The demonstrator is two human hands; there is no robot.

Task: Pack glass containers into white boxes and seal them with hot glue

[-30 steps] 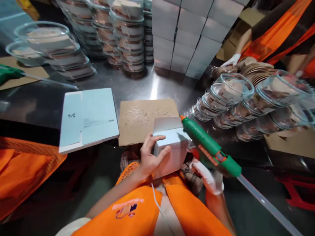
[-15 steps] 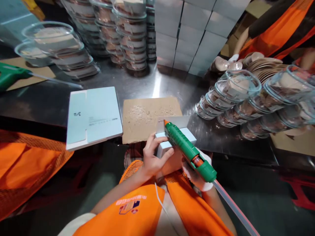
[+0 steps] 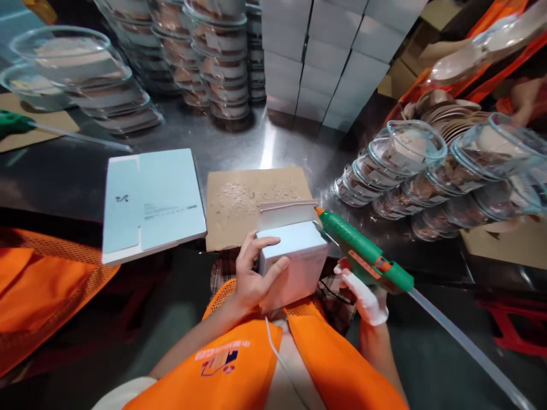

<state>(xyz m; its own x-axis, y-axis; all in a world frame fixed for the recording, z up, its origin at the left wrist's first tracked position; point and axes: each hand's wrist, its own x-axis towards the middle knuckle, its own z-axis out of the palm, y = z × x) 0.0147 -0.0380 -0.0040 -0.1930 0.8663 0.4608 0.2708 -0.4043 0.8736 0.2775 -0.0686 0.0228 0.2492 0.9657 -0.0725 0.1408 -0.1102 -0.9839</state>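
My left hand (image 3: 254, 267) is closed on a white box (image 3: 294, 270), thumb and fingers over its left side. The box is tilted at the table's front edge, and its end flap (image 3: 286, 213) stands up. A thin line of glue shows along the flap's upper edge. In my right hand (image 3: 363, 296), which has a white covering on it, is a green hot glue gun (image 3: 352, 236). The gun's orange nozzle is at the right end of the flap. A long clear glue stick (image 3: 465, 341) sticks out of its rear.
Under the flap lies a stained cardboard sheet (image 3: 217, 225). Flat white boxes (image 3: 171, 188) are stacked on the left. Stacks of round clear containers (image 3: 224, 74) and a wall of white boxes (image 3: 325, 57) stand behind. More containers (image 3: 388, 154) lean at right, near another person's arm (image 3: 444, 54).
The glue gun has moved right along the flap, from its left end to its right end, leaving a line of glue. My left hand still holds the box.
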